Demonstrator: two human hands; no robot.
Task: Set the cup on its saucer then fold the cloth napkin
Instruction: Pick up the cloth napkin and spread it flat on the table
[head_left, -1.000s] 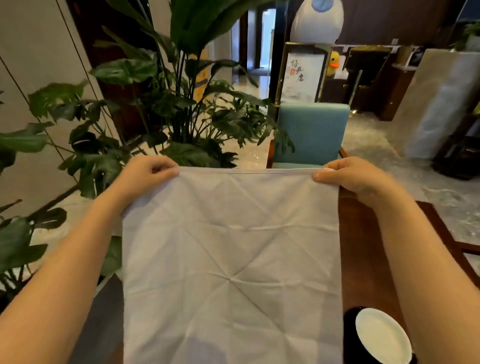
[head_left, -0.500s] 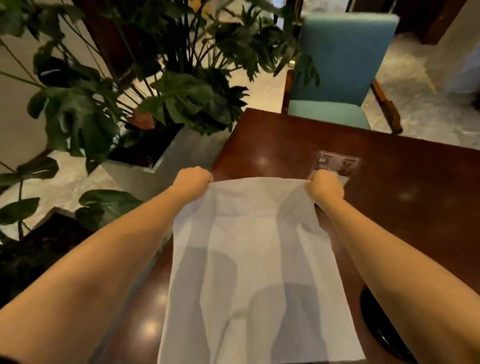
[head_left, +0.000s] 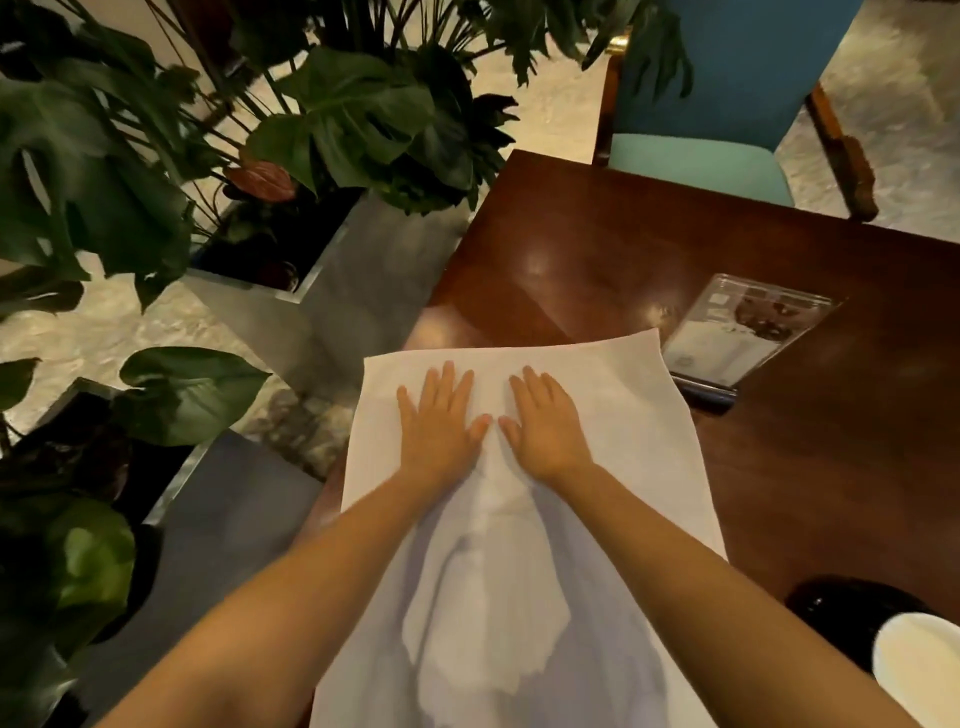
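Observation:
A white cloth napkin (head_left: 613, 447) lies spread flat on the dark wooden table (head_left: 597, 249), along its left edge. My left hand (head_left: 439, 421) and my right hand (head_left: 545, 421) rest palm down on the napkin's far half, side by side, fingers spread, thumbs almost touching. At the bottom right corner a cup with a white inside (head_left: 922, 660) stands on a black saucer (head_left: 831, 605); both are cut off by the frame edge.
A clear acrylic card stand (head_left: 748, 332) sits just beyond the napkin's far right corner. A teal chair (head_left: 717, 114) stands at the table's far side. Large leafy plants in grey planters (head_left: 332, 291) crowd the floor to the left.
The napkin, held up by its top corners a second ago, was lowered onto the table. Both hands let go of the corners and now press flat on it.

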